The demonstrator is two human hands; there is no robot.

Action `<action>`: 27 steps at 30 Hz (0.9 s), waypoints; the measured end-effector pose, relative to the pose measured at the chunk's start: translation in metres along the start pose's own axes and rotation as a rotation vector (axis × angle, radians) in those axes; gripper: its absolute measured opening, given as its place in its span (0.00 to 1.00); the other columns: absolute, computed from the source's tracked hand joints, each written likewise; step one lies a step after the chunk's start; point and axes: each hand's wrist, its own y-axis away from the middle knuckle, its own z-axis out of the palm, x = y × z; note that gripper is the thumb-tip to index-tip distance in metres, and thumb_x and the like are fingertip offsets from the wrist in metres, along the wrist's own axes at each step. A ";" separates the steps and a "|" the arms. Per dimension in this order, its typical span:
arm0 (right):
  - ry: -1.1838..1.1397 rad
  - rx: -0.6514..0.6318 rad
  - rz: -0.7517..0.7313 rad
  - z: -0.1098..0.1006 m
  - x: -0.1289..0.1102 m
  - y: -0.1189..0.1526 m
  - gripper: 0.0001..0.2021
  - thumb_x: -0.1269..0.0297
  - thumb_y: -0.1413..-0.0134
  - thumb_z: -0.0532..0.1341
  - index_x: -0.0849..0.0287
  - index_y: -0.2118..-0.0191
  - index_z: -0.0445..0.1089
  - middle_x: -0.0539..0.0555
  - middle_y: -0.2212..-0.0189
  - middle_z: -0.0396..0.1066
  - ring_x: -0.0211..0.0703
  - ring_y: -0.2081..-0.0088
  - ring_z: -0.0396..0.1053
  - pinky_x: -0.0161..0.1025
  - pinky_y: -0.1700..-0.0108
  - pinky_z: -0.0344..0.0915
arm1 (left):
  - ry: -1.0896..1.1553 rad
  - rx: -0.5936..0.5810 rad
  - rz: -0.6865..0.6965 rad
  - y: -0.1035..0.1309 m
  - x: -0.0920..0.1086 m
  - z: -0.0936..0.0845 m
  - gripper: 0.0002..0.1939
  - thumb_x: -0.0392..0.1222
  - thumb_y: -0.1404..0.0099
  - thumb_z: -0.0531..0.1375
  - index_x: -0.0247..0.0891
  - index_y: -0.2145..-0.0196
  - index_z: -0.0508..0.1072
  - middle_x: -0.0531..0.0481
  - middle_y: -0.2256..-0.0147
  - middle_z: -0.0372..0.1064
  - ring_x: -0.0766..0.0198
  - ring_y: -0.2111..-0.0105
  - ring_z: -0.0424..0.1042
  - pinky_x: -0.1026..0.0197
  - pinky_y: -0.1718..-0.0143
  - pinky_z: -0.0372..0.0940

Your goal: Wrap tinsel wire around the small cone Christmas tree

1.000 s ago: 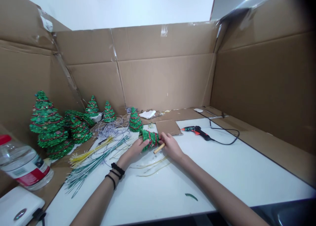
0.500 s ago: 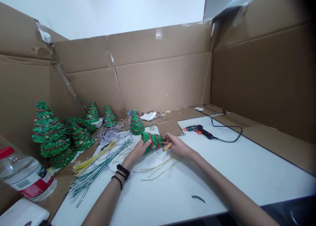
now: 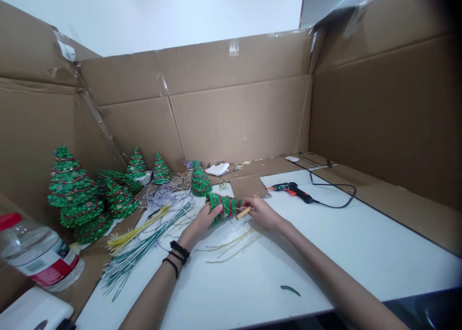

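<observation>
In the head view a small green tinsel Christmas tree [image 3: 225, 206] with red garland lies on its side, tip to the right, above the white tabletop [image 3: 249, 286]. My left hand [image 3: 206, 218] is closed around its wide base. My right hand [image 3: 265, 213] pinches a tool with a short wooden handle [image 3: 244, 212] close to the tree's tip. A thin point seems to run from the handle toward the tree, too small to make out well. Below the hands lie a few loose yellow stems [image 3: 231, 247].
Green stems [image 3: 144, 246] and yellow stems [image 3: 139, 231] lie left, by tangled pale wire [image 3: 162, 193]. Several finished trees [image 3: 74, 188] and a water bottle [image 3: 43, 253] stand farther left. A glue gun [image 3: 292, 190] with its cord lies right of a cardboard piece [image 3: 249, 186]. Cardboard walls [image 3: 238, 118] surround the table.
My right hand and the wooden-handled tool have shifted slightly, with the fingers closing nearer the handle. My left hand keeps the tree in nearly the same place.
</observation>
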 end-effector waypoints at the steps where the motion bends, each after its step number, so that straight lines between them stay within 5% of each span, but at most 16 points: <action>1: 0.007 0.012 -0.005 0.003 -0.003 0.000 0.08 0.74 0.49 0.53 0.60 0.72 0.68 0.53 0.74 0.70 0.44 0.66 0.62 0.35 0.65 0.55 | 0.002 -0.010 0.007 -0.001 -0.001 0.000 0.20 0.55 0.37 0.49 0.34 0.64 0.69 0.47 0.63 0.70 0.59 0.62 0.66 0.57 0.54 0.61; 7: 0.087 0.042 -0.011 0.005 -0.008 0.001 0.08 0.71 0.46 0.54 0.60 0.70 0.70 0.54 0.73 0.69 0.43 0.67 0.61 0.35 0.65 0.55 | -0.001 -0.046 0.013 -0.001 0.001 0.001 0.21 0.55 0.37 0.48 0.33 0.63 0.69 0.47 0.63 0.71 0.59 0.61 0.66 0.57 0.53 0.61; 11: 0.080 -0.081 -0.025 -0.013 0.009 0.000 0.11 0.79 0.54 0.53 0.60 0.72 0.71 0.53 0.74 0.70 0.42 0.67 0.63 0.34 0.65 0.55 | 0.016 -0.009 0.034 0.002 0.008 0.000 0.21 0.55 0.37 0.49 0.35 0.61 0.69 0.47 0.60 0.70 0.59 0.61 0.66 0.59 0.54 0.61; 15: 0.066 -0.072 -0.002 -0.025 0.022 0.000 0.09 0.77 0.55 0.55 0.60 0.73 0.71 0.53 0.74 0.70 0.43 0.66 0.64 0.34 0.64 0.56 | 0.005 -0.009 0.035 0.001 0.008 0.000 0.20 0.55 0.37 0.50 0.35 0.63 0.69 0.48 0.61 0.70 0.60 0.62 0.66 0.60 0.56 0.62; 23: 0.075 0.013 -0.039 -0.003 -0.003 -0.001 0.09 0.75 0.51 0.54 0.60 0.72 0.70 0.53 0.74 0.71 0.43 0.68 0.62 0.35 0.65 0.54 | -0.054 -0.034 0.019 0.002 0.016 0.005 0.22 0.56 0.38 0.50 0.33 0.66 0.70 0.47 0.65 0.71 0.60 0.65 0.67 0.59 0.59 0.63; 27: 0.057 -0.007 -0.029 -0.010 0.003 -0.002 0.09 0.76 0.52 0.54 0.60 0.73 0.70 0.52 0.75 0.71 0.43 0.68 0.63 0.35 0.65 0.55 | -0.062 0.005 0.005 0.003 0.019 0.004 0.22 0.56 0.38 0.50 0.33 0.64 0.71 0.47 0.64 0.71 0.60 0.65 0.67 0.59 0.59 0.62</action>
